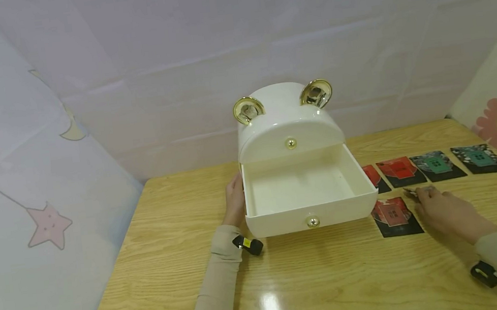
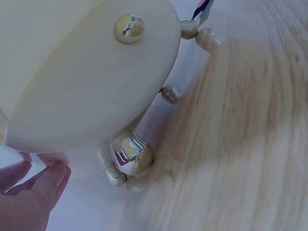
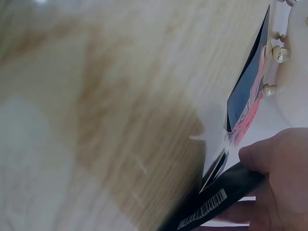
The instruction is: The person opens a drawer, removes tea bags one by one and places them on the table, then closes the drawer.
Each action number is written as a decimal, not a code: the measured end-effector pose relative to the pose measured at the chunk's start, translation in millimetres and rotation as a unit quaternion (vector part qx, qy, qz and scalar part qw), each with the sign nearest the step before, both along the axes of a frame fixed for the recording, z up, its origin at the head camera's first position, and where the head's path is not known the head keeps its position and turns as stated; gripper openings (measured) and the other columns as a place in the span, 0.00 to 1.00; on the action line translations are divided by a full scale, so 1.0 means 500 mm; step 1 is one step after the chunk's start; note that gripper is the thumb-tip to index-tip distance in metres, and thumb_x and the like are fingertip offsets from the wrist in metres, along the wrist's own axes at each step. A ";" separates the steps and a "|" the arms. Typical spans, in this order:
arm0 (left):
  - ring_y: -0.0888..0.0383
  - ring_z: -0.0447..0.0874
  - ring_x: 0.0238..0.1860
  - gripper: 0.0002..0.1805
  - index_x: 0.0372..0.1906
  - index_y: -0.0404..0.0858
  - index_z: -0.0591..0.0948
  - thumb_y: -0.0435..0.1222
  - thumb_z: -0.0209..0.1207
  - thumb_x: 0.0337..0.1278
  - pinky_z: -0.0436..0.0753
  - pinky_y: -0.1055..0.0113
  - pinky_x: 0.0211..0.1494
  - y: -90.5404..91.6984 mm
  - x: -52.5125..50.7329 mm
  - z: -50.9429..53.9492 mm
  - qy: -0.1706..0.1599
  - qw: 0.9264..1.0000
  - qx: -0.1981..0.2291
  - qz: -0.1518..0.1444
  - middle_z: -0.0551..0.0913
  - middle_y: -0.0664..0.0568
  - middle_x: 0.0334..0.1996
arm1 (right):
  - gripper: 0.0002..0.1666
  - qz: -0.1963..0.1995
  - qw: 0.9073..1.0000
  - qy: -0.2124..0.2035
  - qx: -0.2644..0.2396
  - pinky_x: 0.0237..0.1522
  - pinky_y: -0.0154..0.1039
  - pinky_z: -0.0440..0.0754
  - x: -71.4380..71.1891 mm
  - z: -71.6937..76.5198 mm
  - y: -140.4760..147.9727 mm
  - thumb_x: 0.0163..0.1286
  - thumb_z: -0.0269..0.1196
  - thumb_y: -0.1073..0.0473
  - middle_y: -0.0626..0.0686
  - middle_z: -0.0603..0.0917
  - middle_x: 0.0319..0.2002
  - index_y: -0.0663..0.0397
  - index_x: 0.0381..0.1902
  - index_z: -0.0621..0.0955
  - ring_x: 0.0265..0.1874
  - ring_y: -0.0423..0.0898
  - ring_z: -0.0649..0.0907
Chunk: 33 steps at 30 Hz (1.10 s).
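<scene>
Box (image 1: 270, 141), white, on wooden table (image 1: 182, 259), drawer (image 1: 279, 221) pulled out; left hand (image 1: 233, 200) at its left side, right hand (image 1: 448, 211) pinching dark packet (image 1: 411, 192) beside red-and-black packet (image 1: 395, 217), per head view. Left wrist: fingertips (image 2: 58, 169) touch box's side, fairly straight. Right wrist: dark packet in pinch grip, barcode (image 3: 203, 209) showing, tilted, red-and-black packet beyond.

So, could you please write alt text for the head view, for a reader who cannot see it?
A white box with gold ears stands on a wooden table, its drawer pulled out, the left hand at its side. The right hand holds a thin item near a red packet; four more packets lie in a row behind.
</scene>
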State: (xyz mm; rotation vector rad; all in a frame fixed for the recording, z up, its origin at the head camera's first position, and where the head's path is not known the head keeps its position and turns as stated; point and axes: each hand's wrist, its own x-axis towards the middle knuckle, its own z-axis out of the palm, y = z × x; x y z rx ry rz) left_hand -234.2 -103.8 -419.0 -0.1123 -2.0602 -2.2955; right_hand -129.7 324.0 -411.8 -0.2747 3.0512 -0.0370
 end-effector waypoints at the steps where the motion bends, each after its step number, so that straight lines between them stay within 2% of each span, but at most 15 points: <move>1: 0.57 0.76 0.41 0.25 0.54 0.39 0.75 0.51 0.39 0.68 0.77 0.63 0.45 0.000 0.000 0.001 -0.002 1.000 0.001 0.001 0.78 0.49 0.41 | 0.24 -0.001 1.000 -0.002 -0.002 0.30 0.63 0.73 0.001 0.000 0.000 0.66 0.51 0.59 0.78 0.71 0.42 0.77 0.51 0.67 0.35 0.74 0.73; 7: 0.57 0.76 0.39 0.25 0.54 0.37 0.75 0.51 0.40 0.68 0.77 0.64 0.44 0.001 0.000 0.003 -0.006 1.000 0.004 0.006 0.78 0.49 0.40 | 0.26 0.000 1.000 -0.006 0.007 0.36 0.63 0.72 0.006 -0.001 -0.001 0.68 0.50 0.57 0.79 0.68 0.48 0.77 0.53 0.67 0.40 0.75 0.71; 12: 0.57 0.76 0.40 0.25 0.54 0.37 0.74 0.50 0.39 0.68 0.77 0.63 0.44 0.000 0.001 0.004 0.000 1.000 -0.001 0.004 0.78 0.48 0.40 | 0.26 0.008 1.000 0.011 0.020 0.41 0.63 0.71 0.008 -0.001 -0.003 0.67 0.52 0.59 0.80 0.68 0.49 0.79 0.53 0.68 0.42 0.75 0.70; 18: 0.56 0.76 0.43 0.24 0.56 0.39 0.74 0.49 0.38 0.69 0.77 0.61 0.47 0.000 0.000 0.000 0.000 1.000 -0.010 0.004 0.78 0.47 0.44 | 0.27 0.033 0.997 0.070 0.018 0.44 0.63 0.70 0.006 0.012 -0.013 0.63 0.57 0.59 0.77 0.73 0.43 0.79 0.51 0.70 0.42 0.71 0.73; 22: 0.56 0.76 0.45 0.24 0.57 0.39 0.73 0.49 0.38 0.69 0.76 0.61 0.48 -0.001 -0.001 -0.002 -0.005 1.000 -0.006 0.005 0.78 0.47 0.46 | 0.29 0.029 0.995 0.099 -0.006 0.37 0.61 0.74 0.010 0.037 -0.031 0.59 0.61 0.59 0.77 0.75 0.40 0.79 0.51 0.70 0.37 0.70 0.76; 25: 0.56 0.76 0.44 0.23 0.58 0.39 0.73 0.48 0.39 0.70 0.76 0.62 0.48 -0.002 0.000 0.003 -0.011 1.000 0.004 0.000 0.78 0.47 0.46 | 0.28 0.031 0.992 0.115 -0.031 0.29 0.58 0.76 0.016 0.058 -0.045 0.57 0.61 0.60 0.75 0.76 0.36 0.78 0.50 0.71 0.29 0.65 0.78; 29: 0.57 0.76 0.43 0.23 0.59 0.37 0.71 0.44 0.38 0.71 0.77 0.62 0.47 -0.002 0.014 0.025 -0.012 1.000 0.008 -0.010 0.78 0.45 0.46 | 0.27 0.036 0.987 0.140 -0.064 0.16 0.45 0.72 0.027 0.083 -0.061 0.56 0.62 0.63 0.70 0.78 0.30 0.77 0.50 0.72 0.15 0.50 0.75; 33: 0.58 0.76 0.43 0.22 0.61 0.35 0.69 0.41 0.36 0.72 0.77 0.62 0.47 0.000 0.029 0.046 -0.007 1.000 0.000 -0.018 0.77 0.44 0.48 | 0.25 0.037 0.981 0.172 -0.080 0.12 0.40 0.67 0.040 0.103 -0.075 0.55 0.62 0.64 0.71 0.79 0.31 0.75 0.49 0.74 0.13 0.46 0.72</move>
